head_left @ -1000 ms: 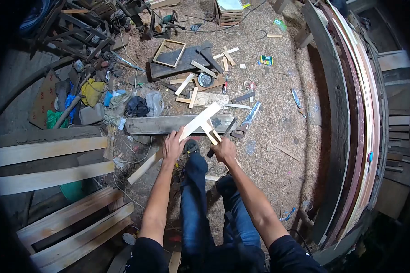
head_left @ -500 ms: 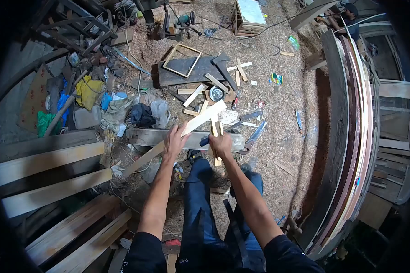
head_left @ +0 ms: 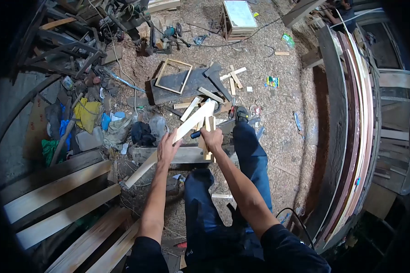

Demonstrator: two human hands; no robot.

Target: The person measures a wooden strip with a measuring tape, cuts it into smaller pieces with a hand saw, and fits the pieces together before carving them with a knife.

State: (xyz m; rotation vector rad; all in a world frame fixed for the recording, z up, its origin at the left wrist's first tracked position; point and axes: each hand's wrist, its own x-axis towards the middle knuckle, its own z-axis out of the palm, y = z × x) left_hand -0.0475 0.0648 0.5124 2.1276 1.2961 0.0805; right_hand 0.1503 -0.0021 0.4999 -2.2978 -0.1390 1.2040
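Note:
A long pale wooden board (head_left: pixel 195 121) slants from the lower left up to the middle of the view. My left hand (head_left: pixel 167 148) is closed around it partway along. Close to its right, my right hand (head_left: pixel 212 138) grips narrow wooden strips (head_left: pixel 207 154) that point up and down. A dark blue handle (head_left: pixel 195 134) sticks out leftward from the same fist; the tool it belongs to is hidden. Beneath both hands lies a low grey beam (head_left: pixel 187 155). Wood offcuts (head_left: pixel 191 109) lie just beyond the board's upper end.
A wooden frame (head_left: pixel 174 76) lies on a dark slab (head_left: pixel 157 93). Thick planks (head_left: pixel 61 182) are stacked at left, near a yellow bag (head_left: pixel 87 113) and rubbish. Long timbers (head_left: pixel 339 136) line the right side. Shavings cover the floor. A person (head_left: pixel 346 16) is at the far right.
My right foot has stepped forward past the beam. Both hands have shifted a little left in view, still holding the board and the strips. The view has tilted slightly.

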